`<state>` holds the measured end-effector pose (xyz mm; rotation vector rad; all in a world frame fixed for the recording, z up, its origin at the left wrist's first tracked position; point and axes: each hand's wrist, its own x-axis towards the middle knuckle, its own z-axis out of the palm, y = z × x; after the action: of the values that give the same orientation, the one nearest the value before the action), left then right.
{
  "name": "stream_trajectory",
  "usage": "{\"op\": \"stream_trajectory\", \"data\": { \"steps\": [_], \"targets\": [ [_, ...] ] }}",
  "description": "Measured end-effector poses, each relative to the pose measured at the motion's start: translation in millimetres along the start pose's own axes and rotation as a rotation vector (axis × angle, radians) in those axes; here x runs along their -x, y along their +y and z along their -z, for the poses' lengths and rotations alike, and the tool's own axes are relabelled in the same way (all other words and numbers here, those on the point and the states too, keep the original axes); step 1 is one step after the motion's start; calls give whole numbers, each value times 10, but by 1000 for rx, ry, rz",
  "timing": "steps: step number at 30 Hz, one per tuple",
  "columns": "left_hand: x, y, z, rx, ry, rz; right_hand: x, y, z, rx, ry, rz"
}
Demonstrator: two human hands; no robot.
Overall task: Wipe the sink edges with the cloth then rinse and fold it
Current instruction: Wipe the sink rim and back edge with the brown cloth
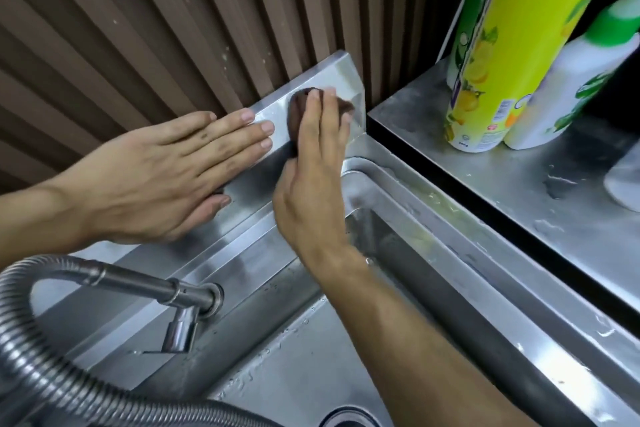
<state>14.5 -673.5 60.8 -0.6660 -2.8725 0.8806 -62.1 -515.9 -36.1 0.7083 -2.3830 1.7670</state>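
With my right hand (317,135) pressing the cloth (300,104) flat-fingered against the sink (433,218) backsplash and my left hand (180,163) splayed alongside, I feared a rightward stroke would topple the bottles (502,45).

1. I see a ribbed brown wall (138,28) behind everything.
2. Steel counter (519,166) at right, wet patches on it.
3. Yellow bottle (512,45) upright on the counter, touching a white bottle (571,87) with green print just right of it.
4. Faucet (180,308) with a corrugated hose (41,350), lower left.
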Motion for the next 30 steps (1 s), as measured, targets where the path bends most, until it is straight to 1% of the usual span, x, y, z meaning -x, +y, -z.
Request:
{"op": "stream_trajectory", "data": {
  "steps": [2,3,4,8,11,15,18,21,25,28,30],
  "targets": [
    [4,-66,19,-59,-9,-47,251,-32,-8,-37,-200,-28],
    [-3,-88,19,-60,-5,-55,397,-50,-27,22,-273,-33],
    [-19,-102,17,-55,2,-68,504,-41,-42,98,-303,-26],
    [-157,-149,25,-63,20,-142,636,64,-216,494,-230,27],
    [-285,-165,-9,-79,30,-156,604,88,-321,685,-267,-13],
    [-384,-162,-20,-82,38,-169,224,112,-205,762,-206,-187],
    [-436,-161,-26,-83,42,-177,-17,183,-90,804,-186,-252],
    [-529,-184,-24,-102,54,-190,-160,231,28,884,-225,-252],
    [-799,-211,-24,-148,67,-222,-320,243,155,971,-212,-230],
    [-993,-203,-57,-224,53,-228,-230,276,232,1032,-237,-176],
    [-1076,-189,-77,-238,43,-226,-36,315,238,1000,-263,-105]
  ]
}}
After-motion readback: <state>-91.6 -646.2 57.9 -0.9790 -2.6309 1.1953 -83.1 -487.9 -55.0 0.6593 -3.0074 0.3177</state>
